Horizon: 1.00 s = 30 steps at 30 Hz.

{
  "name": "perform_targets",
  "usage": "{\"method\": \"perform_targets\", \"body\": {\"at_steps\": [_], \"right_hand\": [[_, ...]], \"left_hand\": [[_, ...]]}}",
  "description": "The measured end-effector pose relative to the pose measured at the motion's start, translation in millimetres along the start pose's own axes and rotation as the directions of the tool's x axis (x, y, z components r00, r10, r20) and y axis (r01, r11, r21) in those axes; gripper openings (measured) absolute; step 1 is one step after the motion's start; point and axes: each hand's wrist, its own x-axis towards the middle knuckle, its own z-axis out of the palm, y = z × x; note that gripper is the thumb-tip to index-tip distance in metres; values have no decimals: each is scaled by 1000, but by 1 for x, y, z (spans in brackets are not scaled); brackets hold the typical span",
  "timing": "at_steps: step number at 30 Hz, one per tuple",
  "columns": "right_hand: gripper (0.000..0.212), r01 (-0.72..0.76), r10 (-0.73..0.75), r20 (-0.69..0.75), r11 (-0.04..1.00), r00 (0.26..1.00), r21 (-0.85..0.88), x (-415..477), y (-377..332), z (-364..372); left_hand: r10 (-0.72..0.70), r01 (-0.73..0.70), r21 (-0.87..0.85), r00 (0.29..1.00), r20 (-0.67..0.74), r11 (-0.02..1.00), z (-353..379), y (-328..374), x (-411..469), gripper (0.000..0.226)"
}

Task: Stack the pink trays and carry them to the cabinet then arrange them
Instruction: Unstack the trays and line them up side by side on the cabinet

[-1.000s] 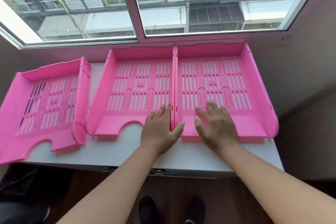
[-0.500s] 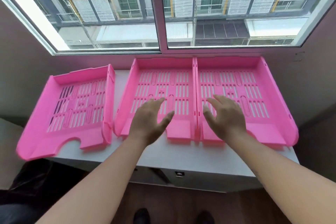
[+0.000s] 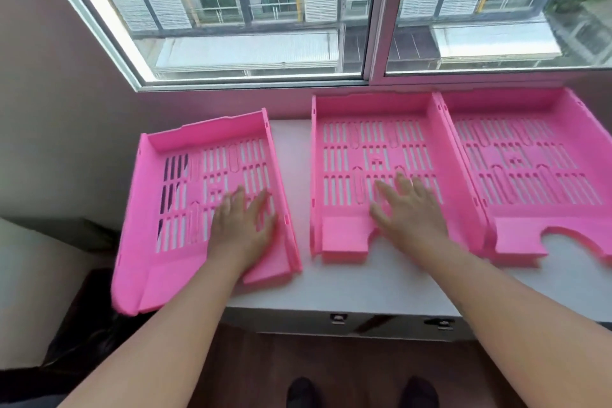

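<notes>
Three slotted pink plastic trays (image 3: pixel 381 172) lie lengthwise toward the window (image 3: pixel 251 10) across mid-frame on a white counter (image 3: pixel 364 285); left hand (image 3: pixel 243 225) and right hand (image 3: pixel 409 209) hover, fingers spread.

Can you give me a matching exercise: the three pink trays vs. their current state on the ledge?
Column 1:
1. left tray
2. middle tray
3. right tray

Column 2:
A. no hand over it, touching its neighbour
B. angled, overhanging the ledge's front edge, under the left hand
C. square to the window, under the right hand

Pairs: 1-B, 2-C, 3-A
</notes>
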Motion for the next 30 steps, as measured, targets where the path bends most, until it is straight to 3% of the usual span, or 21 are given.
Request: {"method": "perform_targets", "body": {"at_steps": [12,17,23,27,30], "right_hand": [[69,-37,37,-8,995,999,-93,5,-4,24],[68,-29,31,22,996,999,-84,7,-2,26],[71,1,2,143,1000,990,-25,8,1,14],[87,71,-69,58,997,996,-31,-14,10,-3],[90,130,-124,63,988,990,-88,-39,6,2]], "left_hand": [[295,-300,76,953,72,951,9,21,53,71],[289,-298,118,953,86,947,10,27,72,54],[274,-297,133,947,165,946,-4,37,72,58],[187,-186,-57,982,21,981,-22,37,32,63],[234,-231,-109,972,18,967,-17,30,-14,74]]}}
